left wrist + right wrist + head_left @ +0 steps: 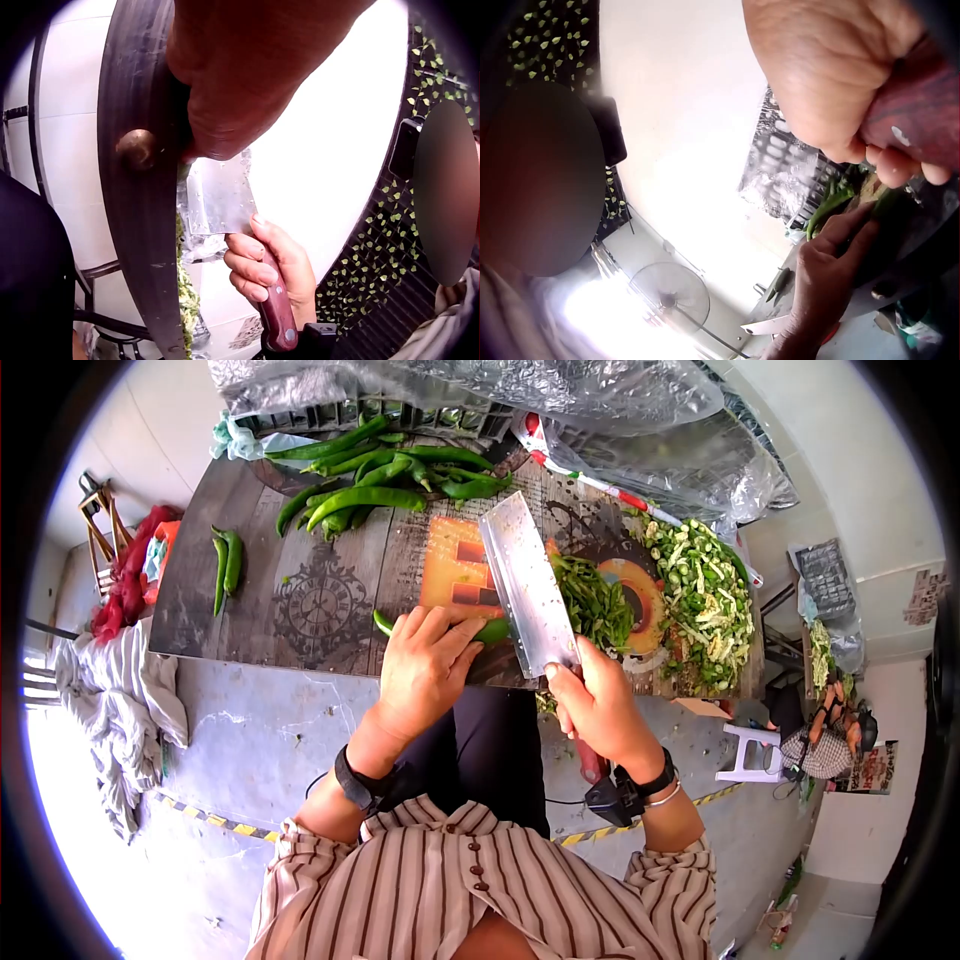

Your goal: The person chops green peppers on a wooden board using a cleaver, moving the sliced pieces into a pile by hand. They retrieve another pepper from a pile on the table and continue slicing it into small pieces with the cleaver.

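My left hand [425,660] lies on a long green pepper [490,630] near the front edge of the dark patterned table [300,600], fingers curved over it and pressing it down. My right hand [597,705] grips the reddish handle [276,311] of a broad cleaver [525,585], whose blade stands just right of the left fingertips. The right wrist view shows the left hand [826,270] on the pepper [832,202]. Right of the blade lies a heap of cut pepper strips [595,600].
Whole green peppers [385,475] are heaped at the table's back, two more [226,560] at the left. A big pile of chopped pieces [705,595] fills the right end. Plastic-wrapped crates [470,390] stand behind. Red peppers [125,580] and white cloth [125,690] lie at left.
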`<state>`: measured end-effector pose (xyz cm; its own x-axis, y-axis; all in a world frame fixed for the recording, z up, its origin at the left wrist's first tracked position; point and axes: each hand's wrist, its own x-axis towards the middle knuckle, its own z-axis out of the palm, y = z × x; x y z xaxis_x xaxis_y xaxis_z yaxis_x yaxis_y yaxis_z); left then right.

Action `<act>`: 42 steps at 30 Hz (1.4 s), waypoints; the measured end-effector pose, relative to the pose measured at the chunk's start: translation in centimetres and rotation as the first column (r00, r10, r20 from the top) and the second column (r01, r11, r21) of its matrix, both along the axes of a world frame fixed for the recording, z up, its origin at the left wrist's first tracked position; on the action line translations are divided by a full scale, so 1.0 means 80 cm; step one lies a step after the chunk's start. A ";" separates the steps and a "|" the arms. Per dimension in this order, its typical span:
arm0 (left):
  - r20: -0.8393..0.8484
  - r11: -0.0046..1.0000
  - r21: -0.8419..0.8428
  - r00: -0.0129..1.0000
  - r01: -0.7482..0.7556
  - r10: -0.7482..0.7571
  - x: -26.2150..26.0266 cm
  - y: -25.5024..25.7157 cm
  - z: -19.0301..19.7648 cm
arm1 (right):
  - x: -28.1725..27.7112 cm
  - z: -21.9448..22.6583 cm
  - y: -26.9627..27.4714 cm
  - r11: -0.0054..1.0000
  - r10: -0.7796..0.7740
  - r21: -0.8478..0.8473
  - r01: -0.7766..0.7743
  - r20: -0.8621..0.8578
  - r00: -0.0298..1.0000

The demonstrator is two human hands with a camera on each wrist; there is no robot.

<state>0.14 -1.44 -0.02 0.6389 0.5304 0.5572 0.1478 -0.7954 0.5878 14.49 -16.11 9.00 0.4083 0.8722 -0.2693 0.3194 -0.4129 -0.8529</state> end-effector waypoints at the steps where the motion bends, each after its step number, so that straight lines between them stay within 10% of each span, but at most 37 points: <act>1: -0.002 1.000 -0.013 1.000 -0.001 0.001 0.000 0.000 0.001 | 0.002 0.000 0.000 1.000 -0.004 -0.005 0.004 -0.004 1.000; 33: 0.013 1.000 0.009 1.000 -0.018 0.018 0.004 -0.002 -0.006 | 0.002 0.015 0.002 0.968 0.093 -0.233 -0.094 -0.017 0.996; 42: -0.102 0.988 0.028 0.983 -0.153 0.156 0.005 0.009 0.011 | 0.020 -0.004 0.004 0.991 -0.128 0.031 0.133 -0.122 0.984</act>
<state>0.51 -0.74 0.84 0.6048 0.6169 0.5037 0.3289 -0.7695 0.5475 16.07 -15.78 8.69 0.4862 0.8244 -0.2898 0.1597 -0.4098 -0.8981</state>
